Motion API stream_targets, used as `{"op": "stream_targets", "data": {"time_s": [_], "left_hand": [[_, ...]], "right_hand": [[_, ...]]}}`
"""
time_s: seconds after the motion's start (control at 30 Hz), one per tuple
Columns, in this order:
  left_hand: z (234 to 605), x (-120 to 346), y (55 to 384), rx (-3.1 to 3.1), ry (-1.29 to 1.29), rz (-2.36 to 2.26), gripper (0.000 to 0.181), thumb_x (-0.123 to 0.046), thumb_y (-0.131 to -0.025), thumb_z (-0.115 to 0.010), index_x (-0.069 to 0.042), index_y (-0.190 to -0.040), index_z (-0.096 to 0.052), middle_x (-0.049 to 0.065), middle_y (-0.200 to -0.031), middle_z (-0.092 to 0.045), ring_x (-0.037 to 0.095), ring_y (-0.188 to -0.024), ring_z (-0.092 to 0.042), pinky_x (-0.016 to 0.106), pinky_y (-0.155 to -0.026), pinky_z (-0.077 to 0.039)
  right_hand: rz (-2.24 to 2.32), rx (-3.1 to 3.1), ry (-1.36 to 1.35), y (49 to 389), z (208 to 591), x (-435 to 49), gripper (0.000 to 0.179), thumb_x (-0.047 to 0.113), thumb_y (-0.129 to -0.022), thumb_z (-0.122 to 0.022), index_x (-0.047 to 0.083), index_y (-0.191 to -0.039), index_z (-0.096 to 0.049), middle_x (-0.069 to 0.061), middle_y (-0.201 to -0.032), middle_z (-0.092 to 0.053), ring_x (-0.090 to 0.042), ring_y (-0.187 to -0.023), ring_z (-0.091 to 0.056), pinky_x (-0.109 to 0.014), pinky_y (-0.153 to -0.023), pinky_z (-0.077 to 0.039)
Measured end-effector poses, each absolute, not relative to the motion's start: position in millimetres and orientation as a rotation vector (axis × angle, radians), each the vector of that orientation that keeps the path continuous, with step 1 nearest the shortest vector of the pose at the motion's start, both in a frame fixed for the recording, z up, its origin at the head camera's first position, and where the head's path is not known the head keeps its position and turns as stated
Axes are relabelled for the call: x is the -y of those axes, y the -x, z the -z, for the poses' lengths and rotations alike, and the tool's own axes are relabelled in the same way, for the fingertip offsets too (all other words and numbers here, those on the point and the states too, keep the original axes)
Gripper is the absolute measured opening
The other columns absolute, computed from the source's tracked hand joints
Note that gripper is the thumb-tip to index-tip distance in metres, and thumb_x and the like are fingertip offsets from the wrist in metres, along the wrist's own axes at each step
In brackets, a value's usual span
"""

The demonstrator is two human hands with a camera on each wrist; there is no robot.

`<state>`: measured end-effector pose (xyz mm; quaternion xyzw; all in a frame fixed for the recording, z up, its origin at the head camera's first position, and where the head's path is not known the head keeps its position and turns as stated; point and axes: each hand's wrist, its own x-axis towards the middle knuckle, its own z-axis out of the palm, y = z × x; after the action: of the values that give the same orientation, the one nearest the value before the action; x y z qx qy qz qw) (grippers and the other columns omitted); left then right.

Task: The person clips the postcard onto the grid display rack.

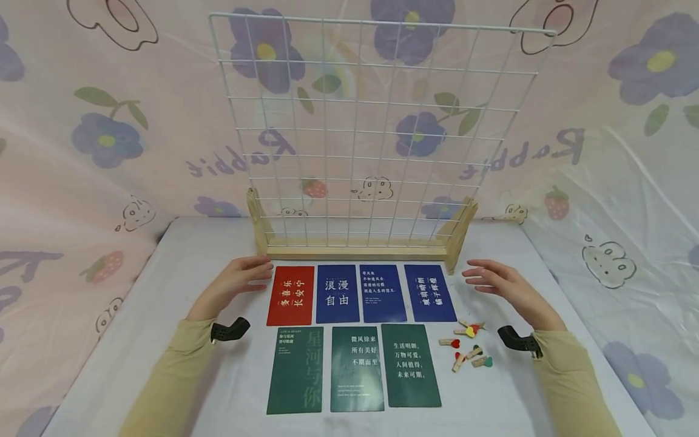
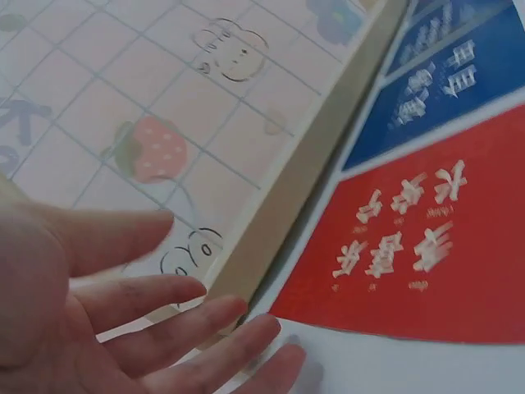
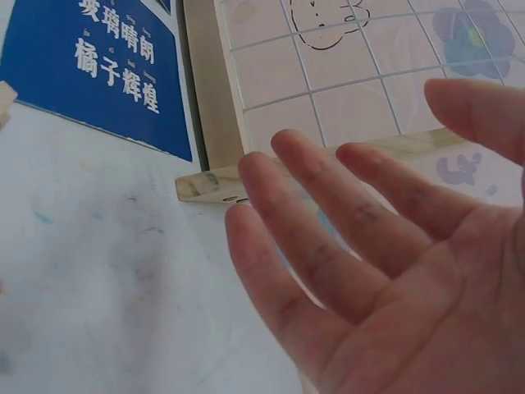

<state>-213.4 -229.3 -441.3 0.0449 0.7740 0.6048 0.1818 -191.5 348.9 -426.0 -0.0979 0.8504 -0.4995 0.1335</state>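
Note:
My left hand (image 1: pixel 238 284) is held beside the red card (image 1: pixel 291 295), its fingers extended and holding nothing. On the other side, my right hand (image 1: pixel 505 290) has its fingers spread, right of the rightmost blue card (image 1: pixel 429 293); its palm shows bare in the right wrist view. Two more blue cards, one with large characters (image 1: pixel 338 294) and one with small lines of text (image 1: pixel 382 294), complete the upper row. Below lie three green cards, the left (image 1: pixel 295 370), the middle (image 1: pixel 357 369) and the right (image 1: pixel 411 365). Several small wooden clips (image 1: pixel 459 363) with coloured hearts lie near the right hand.
A white wire grid (image 1: pixel 355 130) stands upright behind the cards in a wooden base (image 1: pixel 355 251) with side feet. The white tabletop (image 1: pixel 218 388) meets a flower-and-rabbit patterned cloth (image 1: pixel 109 200) at the back and sides. Dark cameras sit on both wrists.

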Motion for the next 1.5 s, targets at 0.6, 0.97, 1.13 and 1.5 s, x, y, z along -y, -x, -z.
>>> {"op": "stream_targets", "data": {"time_s": [0.6,0.97,1.13,1.5], "left_hand": [[456,210,221,-2.476,0.105,-1.519,0.045,-0.007,-0.090,-0.065,0.013,-0.127,-0.051,0.025,-0.113,-0.063,0.023,-0.093,-0.062,0.034,-0.080,-0.055],[464,207,217,-2.349,0.335,-1.712,0.036,0.000,-0.086,-0.069,0.016,-0.116,-0.057,0.019,-0.094,-0.066,0.012,-0.070,-0.065,0.026,-0.068,-0.057],[467,208,217,-2.297,0.383,-1.749,0.036,0.003,-0.084,-0.070,0.015,-0.115,-0.059,0.015,-0.089,-0.068,0.013,-0.072,-0.065,0.028,-0.069,-0.058],[472,204,218,-2.426,0.434,-1.607,0.036,-0.010,-0.077,-0.081,0.006,-0.106,-0.067,0.013,-0.090,-0.070,0.013,-0.074,-0.065,0.027,-0.067,-0.057]], "right_hand": [[1.463,-2.418,0.267,184,434,-347,0.051,0.037,-0.104,-0.040,0.006,-0.144,-0.037,-0.021,-0.134,-0.052,-0.040,-0.120,-0.050,-0.055,-0.100,-0.040],[1.459,-2.415,0.279,185,436,-345,0.054,0.034,-0.104,-0.040,-0.001,-0.145,-0.034,-0.025,-0.133,-0.051,-0.041,-0.119,-0.051,-0.045,-0.096,-0.047],[1.457,-2.418,0.261,183,437,-345,0.053,0.034,-0.104,-0.041,0.001,-0.144,-0.035,-0.024,-0.133,-0.051,-0.039,-0.119,-0.052,-0.044,-0.097,-0.047],[1.444,-2.409,0.235,183,439,-348,0.056,0.039,-0.103,-0.042,0.003,-0.145,-0.034,-0.022,-0.135,-0.051,-0.037,-0.120,-0.051,-0.041,-0.097,-0.047]]}}
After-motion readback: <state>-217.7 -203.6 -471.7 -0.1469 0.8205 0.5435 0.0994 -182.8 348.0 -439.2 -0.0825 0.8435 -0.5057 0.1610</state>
